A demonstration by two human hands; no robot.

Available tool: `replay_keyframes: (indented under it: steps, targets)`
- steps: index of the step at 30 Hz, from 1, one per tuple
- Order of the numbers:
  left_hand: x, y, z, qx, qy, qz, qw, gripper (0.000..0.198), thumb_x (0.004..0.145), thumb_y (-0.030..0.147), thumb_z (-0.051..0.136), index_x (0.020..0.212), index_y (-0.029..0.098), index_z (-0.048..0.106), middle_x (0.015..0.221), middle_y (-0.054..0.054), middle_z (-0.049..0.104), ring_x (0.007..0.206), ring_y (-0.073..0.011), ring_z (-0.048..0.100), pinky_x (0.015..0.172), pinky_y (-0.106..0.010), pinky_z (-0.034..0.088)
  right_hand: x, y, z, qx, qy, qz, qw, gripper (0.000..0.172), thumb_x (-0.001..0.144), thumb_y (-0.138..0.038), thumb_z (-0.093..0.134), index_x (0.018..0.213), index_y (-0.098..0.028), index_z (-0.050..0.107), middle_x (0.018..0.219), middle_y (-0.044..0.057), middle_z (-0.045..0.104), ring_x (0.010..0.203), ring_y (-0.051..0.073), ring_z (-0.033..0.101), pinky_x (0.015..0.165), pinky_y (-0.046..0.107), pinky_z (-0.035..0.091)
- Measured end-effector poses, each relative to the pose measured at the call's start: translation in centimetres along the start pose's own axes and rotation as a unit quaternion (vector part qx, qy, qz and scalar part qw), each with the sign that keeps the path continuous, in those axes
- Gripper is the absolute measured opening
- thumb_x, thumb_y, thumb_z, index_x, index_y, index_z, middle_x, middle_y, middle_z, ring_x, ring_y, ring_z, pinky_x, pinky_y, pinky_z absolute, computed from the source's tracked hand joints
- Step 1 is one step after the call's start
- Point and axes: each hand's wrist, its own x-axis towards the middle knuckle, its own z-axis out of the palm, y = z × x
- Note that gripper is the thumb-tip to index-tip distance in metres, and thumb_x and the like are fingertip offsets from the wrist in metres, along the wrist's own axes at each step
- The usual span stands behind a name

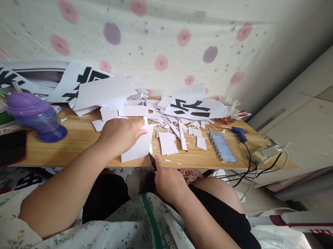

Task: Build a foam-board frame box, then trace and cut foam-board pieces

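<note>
My left hand (123,134) presses on a white board (135,149) near the table's front edge, its fingers closed round a small white piece (145,121) at the board's upper right corner. My right hand (167,177) grips a dark, slim tool (152,161) at the table edge, with the index finger stretched along it. The tool's tip is at the board's lower right edge. Just right of the board lies another white rectangular piece (168,143). Narrow white strips and scraps (182,135) are scattered behind it.
On the wooden table (77,147), a purple-topped blue cup (46,123) and a dark phone (5,150) stand left. Stacked white sheets (105,92) lie behind. A blue glue gun (240,134), cables (248,163) and a power strip (266,153) are right.
</note>
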Motion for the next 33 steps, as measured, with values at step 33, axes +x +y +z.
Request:
replay_keyframes:
  steps: [33]
  targets:
    - [-6.5, -3.4, 6.2, -0.613, -0.163, -0.168, 0.755, 0.04, 0.065, 0.055, 0.074, 0.073, 0.017, 0.063, 0.067, 0.002, 0.06, 0.059, -0.0121, 0.053, 0.053, -0.021, 0.041, 2.1, 6.0, -0.7, 0.628, 0.074, -0.032, 0.774, 0.03, 0.072, -0.03, 0.067, 0.096, -0.019, 0.052, 0.074, -0.005, 0.057, 0.045, 0.007, 0.049, 0.046, 0.023, 0.042]
